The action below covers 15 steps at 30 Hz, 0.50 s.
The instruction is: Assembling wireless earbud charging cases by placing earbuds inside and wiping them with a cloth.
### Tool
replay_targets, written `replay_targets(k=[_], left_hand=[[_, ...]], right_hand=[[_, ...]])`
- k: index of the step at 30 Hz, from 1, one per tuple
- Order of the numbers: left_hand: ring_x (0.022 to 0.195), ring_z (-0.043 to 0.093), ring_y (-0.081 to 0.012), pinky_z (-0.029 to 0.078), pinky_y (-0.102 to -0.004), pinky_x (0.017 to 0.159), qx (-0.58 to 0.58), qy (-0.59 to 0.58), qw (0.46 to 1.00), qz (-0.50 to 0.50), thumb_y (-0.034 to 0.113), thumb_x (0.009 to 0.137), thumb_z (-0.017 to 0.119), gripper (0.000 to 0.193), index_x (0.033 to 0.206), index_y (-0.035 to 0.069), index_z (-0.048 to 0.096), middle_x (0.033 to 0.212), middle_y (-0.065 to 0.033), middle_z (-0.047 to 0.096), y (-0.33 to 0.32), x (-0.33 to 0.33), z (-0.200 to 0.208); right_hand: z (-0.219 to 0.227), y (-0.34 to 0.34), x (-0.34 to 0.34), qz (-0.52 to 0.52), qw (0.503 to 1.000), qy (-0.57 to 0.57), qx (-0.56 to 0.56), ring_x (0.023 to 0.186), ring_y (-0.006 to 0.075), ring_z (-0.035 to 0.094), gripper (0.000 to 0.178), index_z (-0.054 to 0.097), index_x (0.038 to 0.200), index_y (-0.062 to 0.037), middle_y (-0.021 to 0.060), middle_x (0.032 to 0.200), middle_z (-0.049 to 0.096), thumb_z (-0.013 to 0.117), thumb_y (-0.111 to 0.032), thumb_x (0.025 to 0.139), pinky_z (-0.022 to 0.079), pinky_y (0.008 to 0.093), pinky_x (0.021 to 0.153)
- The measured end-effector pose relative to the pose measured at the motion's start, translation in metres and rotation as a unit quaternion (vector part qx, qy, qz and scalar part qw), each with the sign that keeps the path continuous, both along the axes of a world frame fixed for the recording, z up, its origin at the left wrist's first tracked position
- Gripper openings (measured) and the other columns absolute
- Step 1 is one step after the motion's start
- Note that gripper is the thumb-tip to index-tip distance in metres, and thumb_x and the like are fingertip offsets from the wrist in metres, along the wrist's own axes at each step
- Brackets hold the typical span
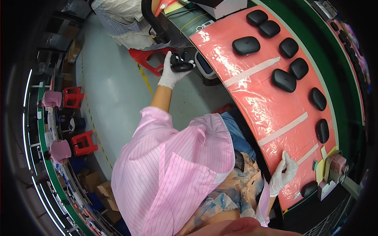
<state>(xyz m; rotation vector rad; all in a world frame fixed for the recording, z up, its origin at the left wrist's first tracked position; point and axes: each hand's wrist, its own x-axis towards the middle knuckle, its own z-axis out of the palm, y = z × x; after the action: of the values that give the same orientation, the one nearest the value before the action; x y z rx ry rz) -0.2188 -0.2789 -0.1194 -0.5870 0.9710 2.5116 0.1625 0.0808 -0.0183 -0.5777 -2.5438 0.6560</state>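
My left hand (173,73), in a white glove, reaches out over the aisle beyond the table's left edge. Its fingers are closed around a small black hinged case (182,66), whose lid stands raised; what lies inside is too small to make out. My right hand (285,174), gloved in white too, rests at the near end of the pink mat (252,106) with loosely bent fingers and nothing visible in them. Closest to it are a black rounded case (309,189) and another black case (322,131) farther up the mat.
Several more black rounded cases (284,80) lie along the mat, which pale tape strips (283,129) cross. A green conveyor (342,86) runs along its right side. A red stool (151,61) and a person in striped clothing (122,25) are beyond my left hand. A dark bent hose (151,19) hangs nearby.
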Motion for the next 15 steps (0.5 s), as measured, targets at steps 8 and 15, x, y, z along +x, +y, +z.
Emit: replay_targets(k=[8, 15], left_hand=[[0.107, 0.064, -0.0292, 0.053, -0.0372, 0.093, -0.016, 0.329, 0.900, -0.283, 0.067, 0.086, 0.049, 0.089, 0.135, -0.008, 0.045, 0.119, -0.0232, 0.062, 0.135, 0.128, 0.155], [0.108, 0.063, -0.0284, 0.053, -0.0374, 0.092, 0.036, 0.411, 0.833, -0.367, 0.063, 0.083, 0.053, 0.088, 0.134, -0.008, 0.045, 0.121, -0.0267, 0.059, 0.205, 0.156, 0.180]], right_hand=[[0.070, -0.010, -0.077, 0.132, 0.981, 0.105, -0.095, 0.079, 0.0143, 0.053, 0.020, 0.071, 0.102, -0.0017, 0.0040, 0.087, 0.060, 0.064, 0.005, 0.084, 0.042, 0.0282, 0.071], [0.106, -0.006, -0.088, 0.272, 0.953, 0.105, 0.078, 0.072, 0.0175, 0.055, 0.034, 0.073, 0.100, -0.0065, 0.0056, 0.082, 0.058, 0.067, 0.010, 0.070, 0.044, 0.0290, 0.063]])
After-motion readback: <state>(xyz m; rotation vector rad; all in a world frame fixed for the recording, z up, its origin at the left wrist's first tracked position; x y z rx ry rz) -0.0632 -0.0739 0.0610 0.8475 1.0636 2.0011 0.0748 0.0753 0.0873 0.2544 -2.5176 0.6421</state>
